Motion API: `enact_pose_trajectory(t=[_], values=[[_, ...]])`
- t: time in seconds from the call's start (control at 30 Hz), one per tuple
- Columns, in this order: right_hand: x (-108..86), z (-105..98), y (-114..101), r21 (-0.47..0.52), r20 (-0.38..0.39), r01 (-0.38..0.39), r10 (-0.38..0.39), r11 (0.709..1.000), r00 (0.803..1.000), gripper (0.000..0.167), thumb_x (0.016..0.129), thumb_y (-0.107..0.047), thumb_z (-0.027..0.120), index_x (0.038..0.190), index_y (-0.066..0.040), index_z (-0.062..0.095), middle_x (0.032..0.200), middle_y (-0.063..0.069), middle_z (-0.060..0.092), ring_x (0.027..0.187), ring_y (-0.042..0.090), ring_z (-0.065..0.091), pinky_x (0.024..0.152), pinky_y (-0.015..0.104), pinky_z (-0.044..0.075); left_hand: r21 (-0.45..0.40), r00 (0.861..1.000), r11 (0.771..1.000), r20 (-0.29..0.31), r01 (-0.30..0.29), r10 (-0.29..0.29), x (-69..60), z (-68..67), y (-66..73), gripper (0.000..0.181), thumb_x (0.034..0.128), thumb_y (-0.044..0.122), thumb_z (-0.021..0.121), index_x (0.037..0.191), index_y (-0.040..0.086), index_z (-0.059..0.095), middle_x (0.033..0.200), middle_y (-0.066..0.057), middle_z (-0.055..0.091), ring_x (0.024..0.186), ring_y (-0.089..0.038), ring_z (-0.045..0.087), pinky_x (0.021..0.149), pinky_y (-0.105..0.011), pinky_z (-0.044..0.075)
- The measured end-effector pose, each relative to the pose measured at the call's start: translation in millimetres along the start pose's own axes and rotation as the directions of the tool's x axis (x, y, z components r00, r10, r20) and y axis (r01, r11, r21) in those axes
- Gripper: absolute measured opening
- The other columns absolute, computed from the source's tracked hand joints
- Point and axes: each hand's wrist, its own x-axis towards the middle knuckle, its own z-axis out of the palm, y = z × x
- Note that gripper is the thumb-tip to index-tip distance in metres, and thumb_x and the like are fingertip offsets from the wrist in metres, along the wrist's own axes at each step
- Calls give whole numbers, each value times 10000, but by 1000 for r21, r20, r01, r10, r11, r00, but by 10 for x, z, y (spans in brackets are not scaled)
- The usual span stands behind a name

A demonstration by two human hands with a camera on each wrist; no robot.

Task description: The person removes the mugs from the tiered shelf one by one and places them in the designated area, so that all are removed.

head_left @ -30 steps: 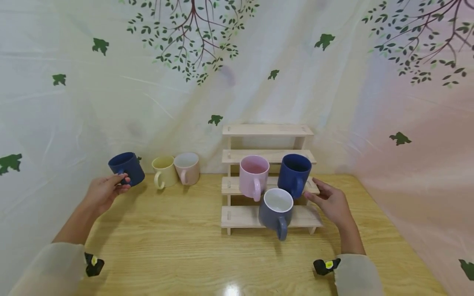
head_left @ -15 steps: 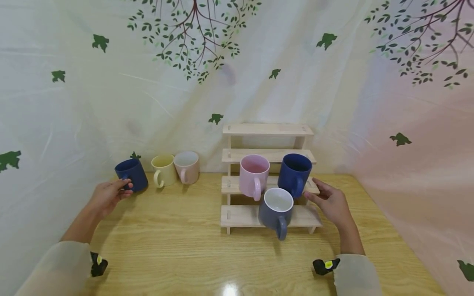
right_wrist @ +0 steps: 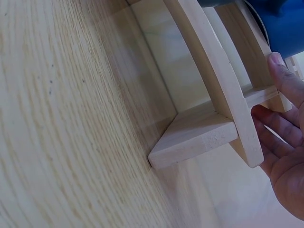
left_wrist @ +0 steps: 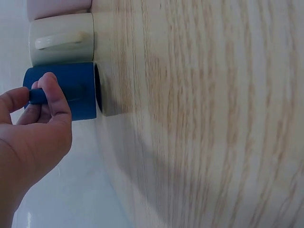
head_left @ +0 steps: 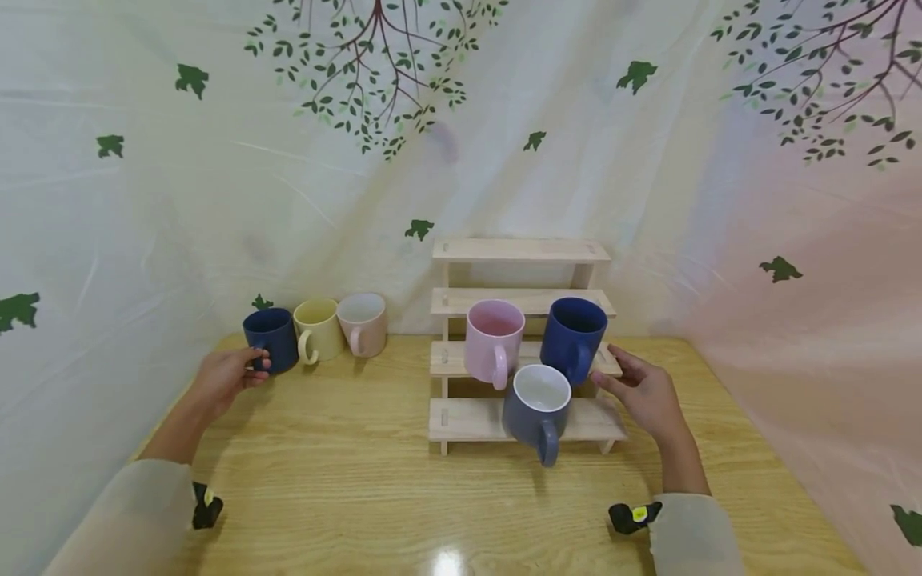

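My left hand (head_left: 225,378) pinches the handle of a dark blue mug (head_left: 279,342) at the table's far left, beside a pale yellow mug (head_left: 326,336). In the left wrist view the fingers of that hand (left_wrist: 40,137) curl round the blue mug's handle (left_wrist: 38,96); whether its base fully touches the table, I cannot tell. My right hand (head_left: 648,398) holds the right end of the second-lowest shelf of a stepped wooden rack (head_left: 468,420). The right wrist view has the thumb and fingers of this hand (right_wrist: 292,156) round the rack's (right_wrist: 218,76) shelf end.
A pale pink mug (head_left: 370,328) with a white inside stands right of the yellow one. On the rack are a pink mug (head_left: 490,352), a second dark blue mug (head_left: 565,340) and, on the lowest shelf, a grey mug (head_left: 529,416). A leaf-printed cloth (head_left: 324,200) hangs behind.
My left hand has brought the blue mug down and to the right, from above the table's left edge to beside the yellow mug. The right hand keeps its hold on the rack.
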Motion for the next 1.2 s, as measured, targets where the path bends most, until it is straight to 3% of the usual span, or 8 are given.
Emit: enact_pose_trajectory(t=[0.2,0.57,0.7,0.8,0.93,1.07,1.13,1.2], values=[[1,-10,-24,-10,13,-16,16,1000,1000,782,906,-486,754,1524,-91,484,1440,217,568,1119,357,654,791,133,516,60,1000,998,-10,18,-17,45,4,14,216,1079,129,454,1062,-19,611,807,53,664,655,-74,655,631,-221,580],[-12,-10,-14,13,2,-10,10,1000,1000,766,909,-456,762,1517,-78,489,1429,210,579,1111,362,659,782,104,502,80,999,996,29,32,-35,108,-1,12,186,1078,121,467,1095,-24,583,872,43,659,718,-86,662,677,-228,590],[-14,-4,-16,11,3,-10,10,1000,1000,764,914,-454,757,1521,-81,484,1418,211,588,1108,363,665,785,124,517,131,997,991,59,37,-45,149,12,24,272,1093,138,430,1199,-94,524,900,41,652,748,-81,669,718,-233,593],[-22,0,-12,-3,3,-20,20,1000,1000,773,911,-477,750,1525,-93,481,1436,211,573,1124,365,661,835,219,563,166,995,984,66,59,-71,176,25,56,326,1100,161,389,1229,-119,494,890,39,642,740,-85,665,724,-239,593],[-22,6,-19,-9,6,-30,30,1000,1000,784,909,-497,744,1530,-101,476,1480,206,531,1165,377,644,941,444,568,189,993,978,62,87,-100,185,28,95,346,1097,165,360,1235,-130,479,892,30,629,730,-92,656,718,-245,594],[-19,6,-26,-8,9,-37,37,999,999,788,912,-502,740,1537,-106,467,1494,199,519,1178,381,634,971,522,541,324,997,944,35,58,-73,149,39,94,473,1105,209,342,1337,-194,425,1056,-121,605,757,-76,651,758,-258,598],[-16,3,-27,-9,9,-37,37,999,999,792,910,-506,740,1536,-104,467,1491,201,522,1174,384,636,970,526,540,416,999,908,-45,41,-25,112,62,87,529,1103,252,356,1380,-194,419,1156,-210,571,754,-67,655,757,-258,600],[-15,-1,-29,-6,10,-35,35,999,999,791,911,-501,743,1536,-102,468,1492,203,520,1174,391,634,974,536,536,488,986,872,-163,45,40,68,106,94,551,1093,295,382,1399,-158,451,1220,-257,550,739,-58,645,728,-245,598]])
